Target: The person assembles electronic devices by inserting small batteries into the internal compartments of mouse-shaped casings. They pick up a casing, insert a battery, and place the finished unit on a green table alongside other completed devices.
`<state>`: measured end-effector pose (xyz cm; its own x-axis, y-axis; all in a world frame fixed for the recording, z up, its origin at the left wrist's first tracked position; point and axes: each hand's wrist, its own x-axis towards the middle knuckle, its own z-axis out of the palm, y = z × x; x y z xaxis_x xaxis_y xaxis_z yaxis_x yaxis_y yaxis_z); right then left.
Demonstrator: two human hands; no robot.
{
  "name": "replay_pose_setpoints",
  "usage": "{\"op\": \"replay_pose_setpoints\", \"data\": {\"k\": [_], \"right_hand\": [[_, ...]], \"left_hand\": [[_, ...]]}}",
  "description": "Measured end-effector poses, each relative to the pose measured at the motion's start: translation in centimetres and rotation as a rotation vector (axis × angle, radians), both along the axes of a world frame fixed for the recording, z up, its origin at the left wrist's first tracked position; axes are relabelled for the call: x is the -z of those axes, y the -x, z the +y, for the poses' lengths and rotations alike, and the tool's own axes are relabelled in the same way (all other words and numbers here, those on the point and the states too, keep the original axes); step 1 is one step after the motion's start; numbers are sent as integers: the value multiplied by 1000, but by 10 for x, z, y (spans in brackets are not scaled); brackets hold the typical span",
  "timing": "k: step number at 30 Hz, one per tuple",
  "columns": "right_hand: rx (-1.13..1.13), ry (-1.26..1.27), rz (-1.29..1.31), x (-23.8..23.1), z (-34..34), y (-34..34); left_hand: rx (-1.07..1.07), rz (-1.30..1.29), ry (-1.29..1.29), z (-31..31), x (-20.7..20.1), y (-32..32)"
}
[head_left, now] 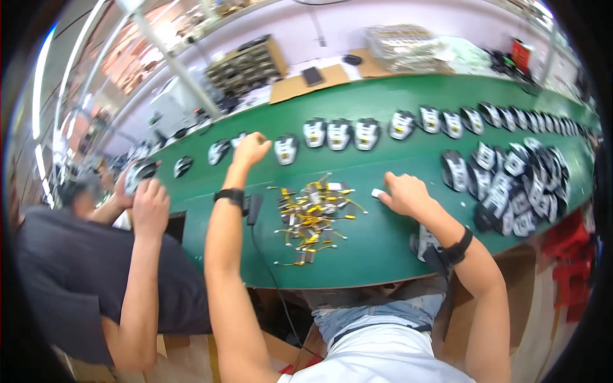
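Note:
My left hand (pixel 252 150) reaches over the row of black and white mouse-shaped shells, its fingers curled. It hides part of one shell (pixel 238 138), with another shell (pixel 286 149) just to its right; what the fingers hold, if anything, is hidden. A small white piece (pixel 377 193) is pinched between the thumb and fingers of my right hand (pixel 407 194), above the green table (pixel 377 239). Between my arms lies a loose pile of small battery packs (pixel 313 214) with yellow tape and wires. Under my right forearm sits a partly hidden shell (pixel 423 242).
At the right a heap of shells (pixel 520 185) rests near the table edge. More shells line the far side. On my left, a co-worker's hands (pixel 148 204) hold a shell (pixel 140 173). A black cable (pixel 263 252) runs off the front edge beside my left arm.

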<state>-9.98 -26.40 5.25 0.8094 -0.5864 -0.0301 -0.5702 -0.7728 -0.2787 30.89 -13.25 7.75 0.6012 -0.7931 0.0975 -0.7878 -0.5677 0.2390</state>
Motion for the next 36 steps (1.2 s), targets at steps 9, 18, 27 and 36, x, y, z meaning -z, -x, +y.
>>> {"op": "replay_pose_setpoints", "data": {"k": [9, 18, 27, 36], "right_hand": [[-131, -105, -483, 16, 17, 10], [246, -988, -1021, -16, 80, 74], [361, -1174, -1114, 3, 105, 105], [197, -1271, -1078, 19, 102, 106]], "left_hand": [[-441, -80, 20, 44, 37, -62], [-471, -122, 245, -18, 59, -109], [-554, -152, 11, -40, 86, -110], [215, 1089, 1195, 43, -54, 40]]}}
